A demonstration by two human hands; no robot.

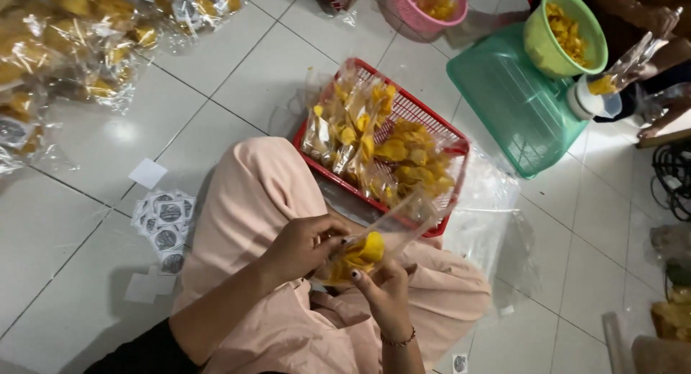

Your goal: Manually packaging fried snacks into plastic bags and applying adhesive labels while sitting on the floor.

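Note:
I sit on a tiled floor with my lap covered in pink cloth. My left hand (302,246) and my right hand (385,291) both grip one clear plastic bag of yellow chips (360,253) just above my knees. The left hand pinches the bag from the side, the right hand holds it from below. Right beyond my hands stands a red plastic basket (374,75) with several filled chip bags leaning in it.
A pile of filled bags (65,43) lies at the far left. Round stickers (165,223) and white paper squares lie left of my knee. Another person's hands (651,17) work at the upper right near a green bowl (540,43), a teal tray (504,93) and a pink basket (410,14).

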